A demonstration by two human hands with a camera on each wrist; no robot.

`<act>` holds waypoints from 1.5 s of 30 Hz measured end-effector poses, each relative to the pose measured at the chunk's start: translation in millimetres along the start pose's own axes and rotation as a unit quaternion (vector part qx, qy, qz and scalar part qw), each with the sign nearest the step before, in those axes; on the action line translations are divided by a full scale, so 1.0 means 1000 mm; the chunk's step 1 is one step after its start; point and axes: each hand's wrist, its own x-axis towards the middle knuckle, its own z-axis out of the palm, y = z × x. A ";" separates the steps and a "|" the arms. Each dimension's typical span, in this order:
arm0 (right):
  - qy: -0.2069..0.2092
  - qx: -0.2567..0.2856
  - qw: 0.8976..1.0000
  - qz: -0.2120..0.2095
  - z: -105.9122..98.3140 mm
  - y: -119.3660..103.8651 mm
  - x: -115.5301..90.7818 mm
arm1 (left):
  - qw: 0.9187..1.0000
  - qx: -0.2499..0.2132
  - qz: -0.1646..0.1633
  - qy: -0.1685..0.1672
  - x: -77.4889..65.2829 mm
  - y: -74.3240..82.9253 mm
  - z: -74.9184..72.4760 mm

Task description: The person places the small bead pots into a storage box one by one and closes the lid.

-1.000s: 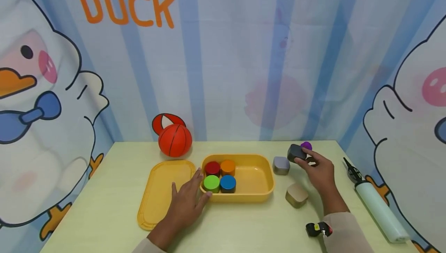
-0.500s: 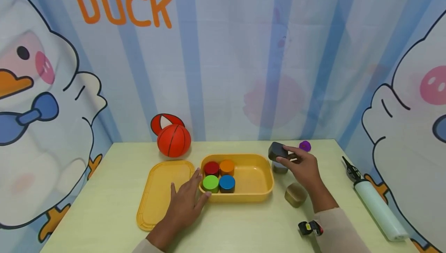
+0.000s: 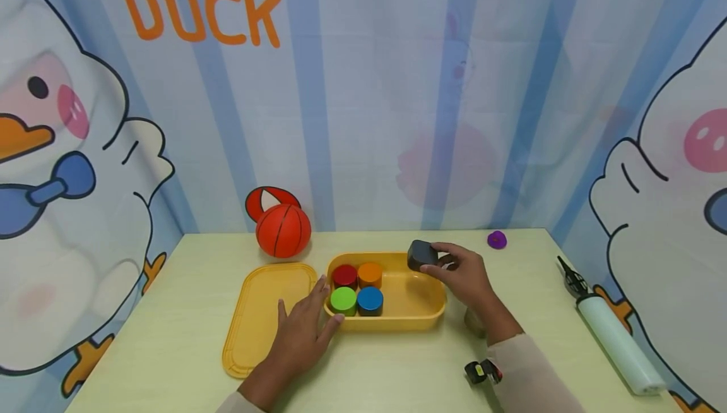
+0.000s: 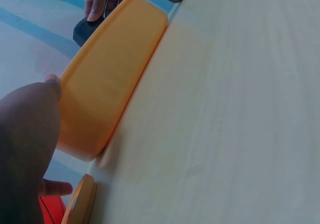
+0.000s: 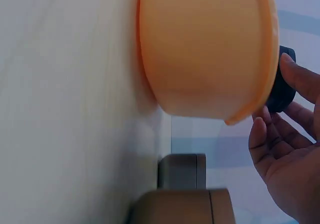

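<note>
My right hand [image 3: 462, 274] pinches a black rounded-square block [image 3: 422, 255] between thumb and fingers, above the right half of a yellow box [image 3: 411, 323]. Red [image 3: 344, 276], orange [image 3: 370, 274], green [image 3: 343, 300] and blue [image 3: 370, 300] round pieces stand in the box's left half. With fingers spread, my left hand [image 3: 298, 331] rests against the box's left end, its thumb at the front rim. A tan block [image 3: 474, 323] is partly hidden by my right wrist. In the right wrist view a grey block [image 5: 182, 171] stands beyond the tan one; the head view hides it.
A flat yellow lid [image 3: 250, 318] lies left of the box, partly under my left hand. Behind it sits a red basketball-patterned ball [image 3: 283, 231]. A small purple object [image 3: 496, 240] lies at the back right. A pale green hand pump [image 3: 619, 343] lies along the right edge.
My right hand has carried the black block leftward, from the back right, past the grey block and over the box. The left hand stays in place at the box.
</note>
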 end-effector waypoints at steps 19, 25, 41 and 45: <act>-0.063 -0.041 0.997 -0.010 0.041 -0.011 0.008 | 1.000 0.001 -0.004 -0.008 -0.001 0.003 -0.002; -0.083 -0.078 0.993 0.008 0.047 -0.020 0.009 | 1.000 -0.001 -0.007 -0.014 0.000 0.002 -0.001; -0.108 -0.187 0.976 0.039 0.065 -0.021 0.014 | 1.000 -0.005 -0.003 -0.006 -0.001 0.002 -0.001; -0.114 -0.185 0.975 0.041 0.067 -0.020 0.013 | 1.000 -0.002 -0.004 -0.008 -0.001 0.002 -0.001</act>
